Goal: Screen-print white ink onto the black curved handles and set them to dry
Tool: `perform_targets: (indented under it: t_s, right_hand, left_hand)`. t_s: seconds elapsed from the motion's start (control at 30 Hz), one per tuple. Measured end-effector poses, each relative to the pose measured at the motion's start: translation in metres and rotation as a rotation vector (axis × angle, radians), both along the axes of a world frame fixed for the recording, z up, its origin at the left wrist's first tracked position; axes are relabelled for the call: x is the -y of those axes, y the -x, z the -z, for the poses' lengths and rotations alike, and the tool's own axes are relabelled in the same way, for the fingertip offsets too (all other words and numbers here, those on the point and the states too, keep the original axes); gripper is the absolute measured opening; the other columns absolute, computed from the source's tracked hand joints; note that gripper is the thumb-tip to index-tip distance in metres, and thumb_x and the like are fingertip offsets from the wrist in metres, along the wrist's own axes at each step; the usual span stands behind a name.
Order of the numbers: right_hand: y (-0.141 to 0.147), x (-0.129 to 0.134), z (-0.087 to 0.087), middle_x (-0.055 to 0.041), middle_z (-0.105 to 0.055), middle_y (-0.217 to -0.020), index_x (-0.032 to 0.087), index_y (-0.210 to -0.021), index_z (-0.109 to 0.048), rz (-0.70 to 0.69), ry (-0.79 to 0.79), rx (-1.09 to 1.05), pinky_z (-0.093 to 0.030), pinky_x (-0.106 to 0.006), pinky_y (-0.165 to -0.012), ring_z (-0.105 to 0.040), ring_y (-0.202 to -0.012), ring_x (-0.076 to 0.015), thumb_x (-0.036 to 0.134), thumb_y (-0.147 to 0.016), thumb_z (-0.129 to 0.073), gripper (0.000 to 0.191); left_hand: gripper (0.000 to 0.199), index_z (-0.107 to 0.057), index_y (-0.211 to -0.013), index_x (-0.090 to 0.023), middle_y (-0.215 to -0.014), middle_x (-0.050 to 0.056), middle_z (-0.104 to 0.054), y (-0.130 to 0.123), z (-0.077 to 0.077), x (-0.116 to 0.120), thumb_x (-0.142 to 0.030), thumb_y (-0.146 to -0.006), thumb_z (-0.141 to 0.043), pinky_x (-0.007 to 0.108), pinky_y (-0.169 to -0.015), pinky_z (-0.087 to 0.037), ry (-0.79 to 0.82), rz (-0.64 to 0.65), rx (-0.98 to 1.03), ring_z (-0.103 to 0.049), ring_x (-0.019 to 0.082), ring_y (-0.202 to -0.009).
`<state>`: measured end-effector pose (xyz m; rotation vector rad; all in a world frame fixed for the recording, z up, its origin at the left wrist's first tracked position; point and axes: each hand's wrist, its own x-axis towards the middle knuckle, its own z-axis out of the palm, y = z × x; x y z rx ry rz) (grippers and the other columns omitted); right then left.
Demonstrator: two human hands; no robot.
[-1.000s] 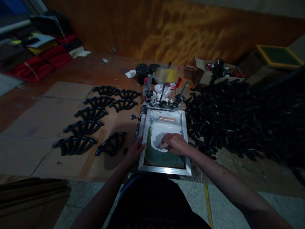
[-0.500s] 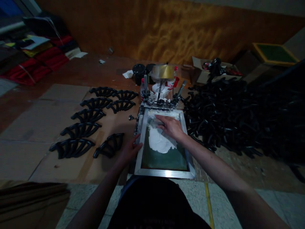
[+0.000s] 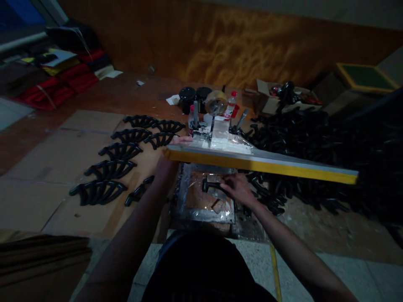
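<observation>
While the left hand (image 3: 181, 141) grips the raised frame (image 3: 261, 162) at its nine o'clock end, the right hand (image 3: 239, 188) holds a black part (image 3: 214, 185) over the plate (image 3: 206, 217) below. The left fingers are clamped on the frame, though its edge hides part of their grip; the right fingers are closed on the part's three o'clock end, covering it. Whether the part touches the plate is hard to tell.

The frame is tilted, its yellow edge facing the wearer, and hides the plate's twelve o'clock edge. From the plate, rows of black parts (image 3: 110, 170) lie on cardboard (image 3: 58, 155) between nine and eleven o'clock, with a smaller group (image 3: 137, 192) at nine, partly hidden by the left forearm. At twelve stand two dark tubs (image 3: 187, 100), a tape roll (image 3: 216, 103) and a red-capped bottle (image 3: 232, 100). A pile (image 3: 292, 155) of black parts at two to three o'clock fades into darkness; single pieces blur together. Towards one o'clock sits an open box (image 3: 270, 102), its contents indistinct.
</observation>
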<state>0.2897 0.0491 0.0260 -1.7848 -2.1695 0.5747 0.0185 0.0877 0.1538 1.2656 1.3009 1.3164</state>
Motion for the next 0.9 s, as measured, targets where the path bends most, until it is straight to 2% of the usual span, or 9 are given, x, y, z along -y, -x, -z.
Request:
perform_targets:
  t_s: [0.07,0.13,0.27,0.33,0.4,0.53,0.67,0.8,0.9]
  right_hand:
    - [0.025,0.007,0.001,-0.0159,-0.065,-0.114,0.013,-0.105,-0.066,-0.079,0.062,0.178,-0.042,-0.036,-0.096,-0.057,-0.112,-0.0268,0.033,-0.090,-0.062,0.026]
    - [0.039,0.007,-0.007,-0.0165,-0.065,-0.115,0.013,-0.111,-0.063,-0.072,0.144,0.261,-0.042,-0.034,-0.092,-0.059,-0.110,-0.0261,0.026,-0.093,-0.055,0.024]
    - [0.061,0.010,-0.026,-0.0129,-0.068,-0.105,0.015,-0.116,-0.057,-0.048,0.194,0.213,-0.044,-0.031,-0.080,-0.064,-0.096,-0.0233,0.027,-0.097,-0.047,0.025]
    - [0.083,0.015,-0.030,-0.0131,-0.067,-0.106,0.015,-0.113,-0.058,-0.141,0.094,0.180,-0.043,-0.031,-0.083,-0.061,-0.099,-0.0235,0.026,-0.097,-0.045,0.023]
    - [0.113,0.022,-0.028,-0.0131,-0.066,-0.105,0.016,-0.106,-0.060,-0.278,0.008,0.178,-0.043,-0.033,-0.085,-0.059,-0.100,-0.0242,0.025,-0.097,-0.045,0.019]
    - [0.183,0.030,-0.016,-0.0118,-0.066,-0.101,0.016,-0.101,-0.061,-0.543,-0.039,0.178,-0.043,-0.034,-0.086,-0.057,-0.098,-0.0238,0.024,-0.098,-0.044,0.019]
    - [0.236,0.019,-0.001,-0.0103,-0.065,-0.106,0.016,-0.104,-0.062,-0.783,0.008,0.113,-0.043,-0.032,-0.089,-0.055,-0.104,-0.0227,0.029,-0.098,-0.047,0.020]
    - [0.261,-0.009,0.017,-0.0104,-0.063,-0.111,0.017,-0.110,-0.063,-0.693,0.081,0.176,-0.043,-0.033,-0.092,-0.055,-0.109,-0.0230,0.030,-0.097,-0.050,0.023]
    - [0.271,-0.026,0.033,-0.0105,-0.060,-0.118,0.017,-0.116,-0.063,-0.621,0.135,0.212,-0.043,-0.032,-0.092,-0.055,-0.111,-0.0226,0.027,-0.096,-0.052,0.025]
  left_hand:
    - [0.040,-0.062,-0.109,-0.017,-0.093,0.008,-0.073,-0.003,0.012,0.006,-0.047,-0.087,-0.048,0.028,-0.066,-0.057,0.044,-0.026,0.046,-0.068,0.020,-0.085]
    - [0.047,-0.062,-0.105,-0.016,-0.091,0.009,-0.073,-0.007,0.033,0.021,-0.056,-0.085,-0.049,0.026,-0.058,-0.054,0.165,-0.003,0.094,-0.068,0.019,-0.076]
    - [0.060,-0.066,-0.098,-0.016,-0.088,0.013,-0.075,-0.022,0.081,0.069,-0.069,-0.072,-0.060,0.026,-0.046,-0.050,0.609,0.204,0.149,-0.069,0.022,-0.069]
    - [0.062,-0.067,-0.099,-0.017,-0.097,0.014,-0.075,-0.027,0.097,0.091,-0.072,-0.070,-0.061,0.027,-0.049,-0.053,0.677,0.170,0.235,-0.071,0.025,-0.080]
    - [0.061,-0.067,-0.095,-0.016,-0.097,0.013,-0.074,-0.023,0.107,0.106,-0.073,-0.073,-0.057,0.028,-0.057,-0.055,0.632,0.040,0.302,-0.070,0.025,-0.087]
    - [0.053,-0.061,-0.082,-0.016,-0.077,0.005,-0.068,0.022,0.127,0.123,-0.067,-0.071,-0.063,0.025,-0.057,-0.052,0.554,-0.300,0.247,-0.068,0.020,-0.074]
    - [0.046,-0.059,-0.090,-0.017,-0.085,0.006,-0.069,0.092,0.162,0.139,-0.060,-0.082,-0.048,0.026,-0.059,-0.053,0.675,-0.482,-0.019,-0.069,0.019,-0.073]
    - [0.041,-0.062,-0.088,-0.019,-0.092,0.011,-0.074,0.146,0.191,0.149,-0.049,-0.091,-0.035,0.031,-0.065,-0.054,0.881,-0.540,-0.476,-0.072,0.025,-0.085]
    - [0.043,-0.066,-0.086,-0.016,-0.091,0.017,-0.074,0.160,0.204,0.144,-0.047,-0.091,-0.036,0.037,-0.071,-0.054,0.918,-0.502,-0.657,-0.071,0.032,-0.093]
